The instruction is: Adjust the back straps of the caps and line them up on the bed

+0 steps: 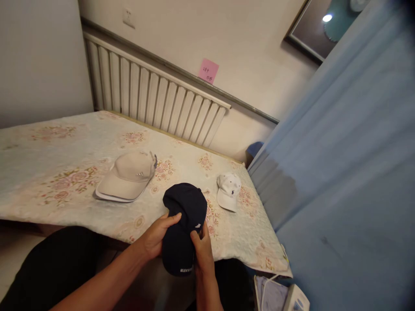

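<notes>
I hold a dark navy cap (pixel 183 224) over the near edge of the bed, its brim toward me with small white lettering. My left hand (pixel 155 237) grips its left side, thumb on top. My right hand (pixel 202 250) clasps its right side by the brim, fingers closed on the cloth. A beige cap (pixel 128 175) lies on the floral bedspread (pixel 65 172) beyond, to the left. A small white cap (pixel 228 190) rests to the right of the navy one.
A white radiator (pixel 155 97) runs along the far wall, with a pink sticky note (pixel 208 70) above it. A blue curtain (pixel 350 172) hangs close on the right. White and grey items (pixel 285 296) lie by the bed's near right corner. My dark trousers (pixel 55 268) show at lower left.
</notes>
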{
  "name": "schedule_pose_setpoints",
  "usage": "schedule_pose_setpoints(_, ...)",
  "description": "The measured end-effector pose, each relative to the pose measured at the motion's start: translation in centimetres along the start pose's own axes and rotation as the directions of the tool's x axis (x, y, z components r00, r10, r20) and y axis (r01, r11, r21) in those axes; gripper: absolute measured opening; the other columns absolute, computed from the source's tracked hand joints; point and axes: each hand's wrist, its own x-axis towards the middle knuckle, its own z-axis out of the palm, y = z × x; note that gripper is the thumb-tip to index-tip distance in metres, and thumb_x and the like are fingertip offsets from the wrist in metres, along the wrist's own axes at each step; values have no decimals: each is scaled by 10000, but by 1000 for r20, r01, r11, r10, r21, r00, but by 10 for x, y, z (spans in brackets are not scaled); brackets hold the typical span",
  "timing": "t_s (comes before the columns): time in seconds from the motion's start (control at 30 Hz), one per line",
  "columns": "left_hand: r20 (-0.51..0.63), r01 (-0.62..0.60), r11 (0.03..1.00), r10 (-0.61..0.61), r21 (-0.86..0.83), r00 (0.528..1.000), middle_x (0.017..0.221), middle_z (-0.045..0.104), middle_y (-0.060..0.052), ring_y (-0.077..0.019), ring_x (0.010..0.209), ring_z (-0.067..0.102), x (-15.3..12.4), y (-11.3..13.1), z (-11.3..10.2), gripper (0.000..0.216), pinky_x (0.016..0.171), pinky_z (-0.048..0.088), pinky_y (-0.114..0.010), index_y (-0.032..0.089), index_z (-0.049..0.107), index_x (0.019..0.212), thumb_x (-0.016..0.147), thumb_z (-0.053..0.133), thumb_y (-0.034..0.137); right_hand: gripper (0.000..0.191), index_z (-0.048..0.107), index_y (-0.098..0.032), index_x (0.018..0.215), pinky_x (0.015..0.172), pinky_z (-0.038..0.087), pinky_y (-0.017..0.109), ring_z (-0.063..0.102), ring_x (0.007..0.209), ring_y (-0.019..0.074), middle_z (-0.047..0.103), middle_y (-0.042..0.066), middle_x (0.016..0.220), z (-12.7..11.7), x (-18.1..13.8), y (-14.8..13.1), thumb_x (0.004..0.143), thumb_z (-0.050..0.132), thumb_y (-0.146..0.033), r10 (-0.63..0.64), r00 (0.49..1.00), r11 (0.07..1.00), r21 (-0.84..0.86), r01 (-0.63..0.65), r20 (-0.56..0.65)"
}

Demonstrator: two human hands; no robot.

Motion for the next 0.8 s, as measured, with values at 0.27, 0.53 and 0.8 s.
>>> schedule_pose_setpoints(0.27,37,1,1000,0,-1,999,931,734,-140,-287,812,701,-1,0,2,365,784,538,-418,113,623,1106,769,684,239,657,412,-184,1387,1040,393,326,501,1249,224,531,78,1369,1,1,-5,777,611,-322,9,998,998,-67,-13,-62)
schedule_pose_setpoints(0.53,40,-4,1000,3,9,999,957,728,-152,-291,817,701,0,0,-5,377,787,535,-426,115,620,1111,769,686,257,677,390,-181,1400,1036,395,331,494,1255,229,522,88,1374,4,0,-5,791,591,-396,36,995,992,-115,-47,-96)
schedule_pose_setpoints(0.8,43,-2,1000,2,-9,999,930,730,-137,-276,788,701,-2,2,-5,406,755,542,-410,119,588,1138,767,685,251,656,428,-156,1373,1030,400,324,483,1266,232,514,103,1380,7,1,-7,786,581,-404,18,990,981,-190,-45,-140)
